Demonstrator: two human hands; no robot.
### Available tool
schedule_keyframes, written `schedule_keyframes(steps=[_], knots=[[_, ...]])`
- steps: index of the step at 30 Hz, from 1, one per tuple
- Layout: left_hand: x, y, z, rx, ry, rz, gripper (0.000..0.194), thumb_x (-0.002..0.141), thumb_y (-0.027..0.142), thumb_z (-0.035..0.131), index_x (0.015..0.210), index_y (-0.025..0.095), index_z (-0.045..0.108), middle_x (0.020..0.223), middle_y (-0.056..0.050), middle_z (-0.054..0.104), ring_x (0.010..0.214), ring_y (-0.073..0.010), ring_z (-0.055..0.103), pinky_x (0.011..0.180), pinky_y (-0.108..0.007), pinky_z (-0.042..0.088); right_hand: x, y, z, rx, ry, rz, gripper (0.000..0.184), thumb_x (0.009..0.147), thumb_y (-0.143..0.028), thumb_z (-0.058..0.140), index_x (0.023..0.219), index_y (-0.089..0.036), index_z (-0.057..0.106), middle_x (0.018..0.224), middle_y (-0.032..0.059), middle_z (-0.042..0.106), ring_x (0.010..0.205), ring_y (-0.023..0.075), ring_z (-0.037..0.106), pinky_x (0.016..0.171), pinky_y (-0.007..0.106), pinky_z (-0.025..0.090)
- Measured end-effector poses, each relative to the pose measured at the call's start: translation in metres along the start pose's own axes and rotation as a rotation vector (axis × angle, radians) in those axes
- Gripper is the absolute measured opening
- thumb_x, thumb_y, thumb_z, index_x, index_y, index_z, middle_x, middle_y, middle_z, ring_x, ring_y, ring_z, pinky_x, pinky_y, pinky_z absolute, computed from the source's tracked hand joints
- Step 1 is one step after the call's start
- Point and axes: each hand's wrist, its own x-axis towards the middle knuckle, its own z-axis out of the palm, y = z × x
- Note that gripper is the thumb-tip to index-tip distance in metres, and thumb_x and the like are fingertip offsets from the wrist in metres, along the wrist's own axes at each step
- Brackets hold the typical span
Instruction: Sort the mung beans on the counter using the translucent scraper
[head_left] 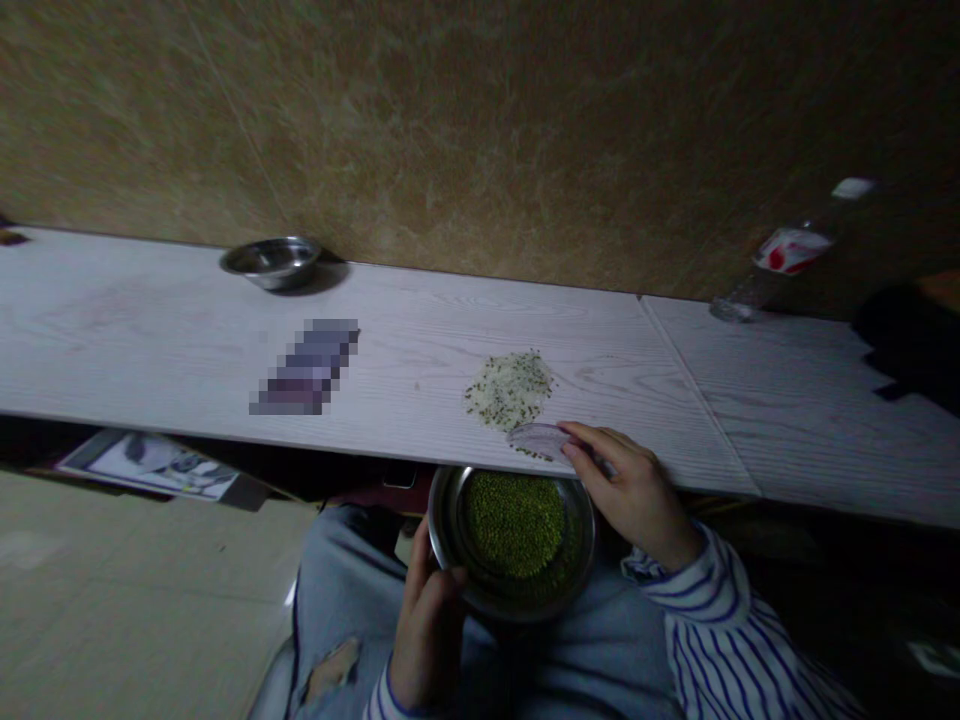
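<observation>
My left hand (pixel 430 625) grips the rim of a steel bowl (pixel 579 565) on its left side. The bowl sits over my lap, just under the front edge of the counter, and holds many green beans (pixel 514 525) that look like mung beans. Between the thumb and fingers of my right hand (pixel 636 492) is a thin, clear plastic lid (pixel 538 440), resting at the counter's edge. Its near end touches several scattered green beans. Just beyond it lies a low pile of white rice grains mixed with green beans (pixel 508 388).
A pale wood-grain counter (pixel 420 310) runs along a brown marbled wall (pixel 480 130). An empty steel bowl (pixel 274 262) stands at the back left, with a blurred-out flat object (pixel 307 370) before it. A plastic bottle (pixel 787 250) and a black item (pixel 915 340) are on the right.
</observation>
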Motion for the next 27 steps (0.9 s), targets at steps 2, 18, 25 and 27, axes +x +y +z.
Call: schedule_keyframes(steps=[2,18,25,27], knots=[[-0.001,0.002,0.001,-0.001,0.009,0.002,0.064,0.069,0.024,0.075,0.131,0.03,0.064,0.126,-0.006,0.07,0.132,-0.0346,0.05,0.102,-0.042,0.043,0.0,-0.002,0.001,0.0,-0.011,-0.012,0.024,0.096,-0.02,0.057,0.114,-0.018,0.072,0.102,0.0092,0.079,0.093,0.0221,0.074,0.083,0.037,0.061],[-0.008,0.008,0.0,0.01,0.044,-0.02,0.071,0.067,0.023,0.074,0.137,0.027,0.059,0.122,-0.009,0.071,0.115,-0.0337,0.059,0.091,-0.044,0.051,-0.011,-0.012,-0.005,0.024,0.012,-0.014,0.022,0.095,-0.02,0.058,0.112,-0.019,0.072,0.099,0.0078,0.078,0.09,0.0206,0.073,0.081,0.034,0.059],[-0.007,0.015,-0.005,0.029,0.12,-0.006,0.072,0.066,0.021,0.071,0.136,0.03,0.058,0.117,-0.007,0.071,0.103,-0.0312,0.065,0.081,-0.041,0.056,-0.007,0.012,-0.011,-0.028,0.074,0.085,0.024,0.094,-0.024,0.059,0.113,-0.019,0.073,0.105,0.0093,0.079,0.094,0.0226,0.075,0.084,0.035,0.06],[-0.008,0.013,-0.006,0.01,0.093,0.002,0.073,0.067,0.022,0.071,0.139,0.029,0.057,0.118,-0.008,0.071,0.106,-0.0317,0.064,0.082,-0.04,0.056,-0.002,0.009,-0.007,-0.041,0.041,0.034,0.024,0.094,-0.023,0.058,0.112,-0.019,0.074,0.105,0.0093,0.079,0.095,0.0232,0.075,0.085,0.035,0.06]])
